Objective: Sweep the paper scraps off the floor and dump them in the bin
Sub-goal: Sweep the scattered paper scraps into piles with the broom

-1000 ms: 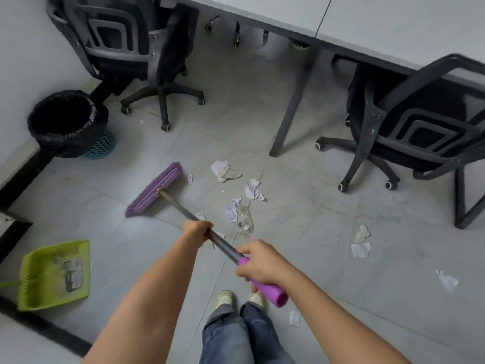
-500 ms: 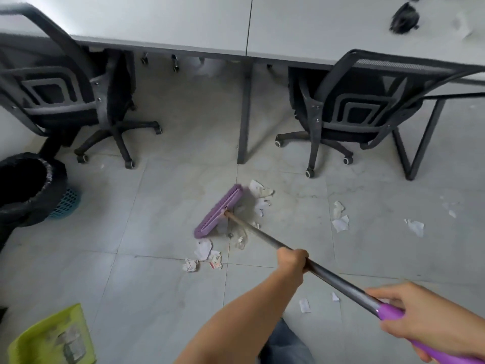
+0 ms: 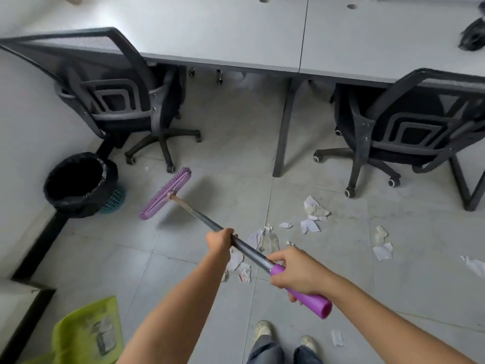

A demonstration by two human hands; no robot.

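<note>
Gripping a purple-headed broom (image 3: 200, 216) with both hands, a person stands on a grey tiled floor (image 3: 341, 298) in the corner of an office. The left hand (image 3: 220, 239) is wrapped round the metal shaft midway along, and the right hand (image 3: 296, 274) clasps the purple grip at the top end. The brush head (image 3: 165, 197) sits off to the left, near the bin and apart from the litter, with its shadow on the tile to its right. Whether the bristles touch the floor cannot be told.

Torn paper scraps (image 3: 312, 210) lie scattered over the tiles to the right of the shaft. Some are beneath the forearms, others trail toward the right edge, and one lies beside the shoes (image 3: 262, 331).

A round bin (image 3: 78, 183) lined with a black bag stands open by the white wall (image 3: 26, 114), with teal basketwork showing at its base. A lime-green dustpan (image 3: 86, 334) holding a few bits of paper lies at lower left.

The left chair (image 3: 118, 95) and right chair (image 3: 409, 127), both black mesh on castors, are drawn up to a long pale bench (image 3: 223, 30), whose dark leg (image 3: 284, 127) stands between them. A crumpled black object (image 3: 472, 38) rests on the bench at far right.
</note>
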